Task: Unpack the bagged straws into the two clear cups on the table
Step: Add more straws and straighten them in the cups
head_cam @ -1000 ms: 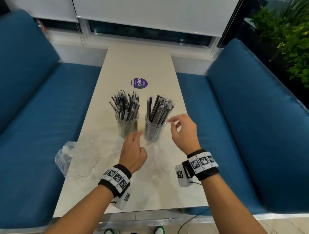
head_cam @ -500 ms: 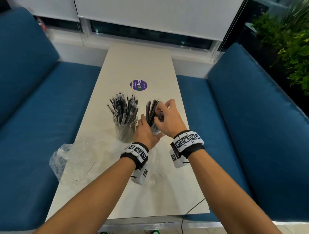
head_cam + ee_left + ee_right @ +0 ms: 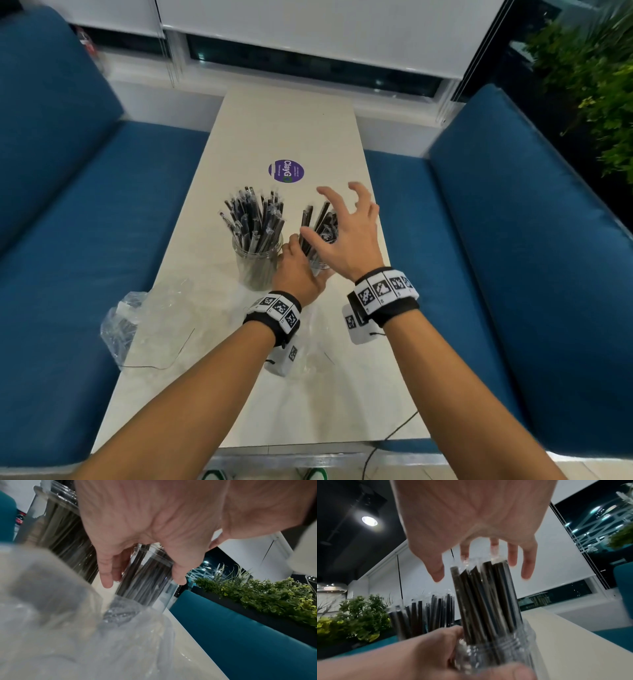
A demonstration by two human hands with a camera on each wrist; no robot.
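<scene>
Two clear cups stand mid-table, both filled with black wrapped straws. The left cup (image 3: 257,265) holds a spread bunch of straws (image 3: 255,219). My left hand (image 3: 298,265) grips the right cup (image 3: 147,577) around its side, thumb on one side and fingers on the other. My right hand (image 3: 337,219) hovers over that cup's straws (image 3: 488,595) with fingers spread, holding nothing. In the right wrist view the fingertips (image 3: 526,572) stand around the straw tops and my left hand (image 3: 436,649) wraps the cup (image 3: 508,655) below. The hands hide most of the right cup in the head view.
A crumpled empty clear bag (image 3: 125,322) lies at the table's left edge. More clear plastic (image 3: 68,628) lies under my wrists. A purple round sticker (image 3: 286,171) is farther back on the pale table (image 3: 287,126). Blue benches (image 3: 513,257) flank both sides.
My left hand moved forward and took hold of the right cup. My right hand came onto its straw tops half a second ago and has now spread open above them.
</scene>
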